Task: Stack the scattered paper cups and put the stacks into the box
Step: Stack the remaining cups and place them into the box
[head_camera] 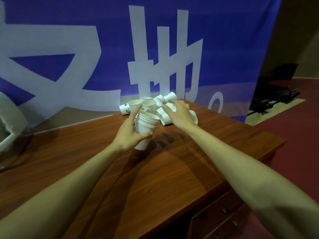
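Behind the brown wooden bench [172,169] hangs a blue banner with white characters [224,49]. At the bench's middle, the left hand [128,134] has its grip closed around a tilted stack of nested white paper cups [145,125]. Just beyond, the right hand [177,112] rests open-fingered on the pile of loose white paper cups [146,105], some upright, some on their sides.

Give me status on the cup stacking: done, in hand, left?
Done: several cups are nested into one stack. In hand: the left hand grips that stack, tilted above the wooden desk; the right hand reaches into the loose cup pile. Left: many cups are unstacked, some upright, some on their sides. No stack is boxed; a white container sits at left, partly cut off.
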Demonstrator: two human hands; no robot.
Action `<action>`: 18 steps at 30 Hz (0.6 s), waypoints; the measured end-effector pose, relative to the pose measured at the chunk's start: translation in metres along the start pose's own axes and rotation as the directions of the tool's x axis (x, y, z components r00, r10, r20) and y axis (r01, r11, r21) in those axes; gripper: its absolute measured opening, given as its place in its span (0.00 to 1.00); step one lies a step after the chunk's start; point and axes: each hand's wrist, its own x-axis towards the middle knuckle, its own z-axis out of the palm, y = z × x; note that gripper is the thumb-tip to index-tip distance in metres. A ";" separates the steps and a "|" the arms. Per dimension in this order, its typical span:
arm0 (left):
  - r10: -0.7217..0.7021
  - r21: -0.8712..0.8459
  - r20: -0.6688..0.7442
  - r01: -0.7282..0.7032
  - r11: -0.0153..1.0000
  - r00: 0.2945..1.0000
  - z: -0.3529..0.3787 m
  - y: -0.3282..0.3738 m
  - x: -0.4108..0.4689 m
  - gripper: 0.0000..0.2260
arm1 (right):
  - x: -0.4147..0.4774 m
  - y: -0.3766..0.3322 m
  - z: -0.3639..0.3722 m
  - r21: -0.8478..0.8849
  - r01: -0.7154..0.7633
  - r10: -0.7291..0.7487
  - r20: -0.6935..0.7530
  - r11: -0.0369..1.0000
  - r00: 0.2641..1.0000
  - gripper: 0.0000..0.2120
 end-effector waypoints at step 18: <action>-0.079 0.292 -0.056 0.092 0.952 0.995 -0.001 -0.046 0.026 0.39 | 0.024 0.098 0.019 -0.026 -0.334 0.313 -0.289 0.942 0.905 0.21</action>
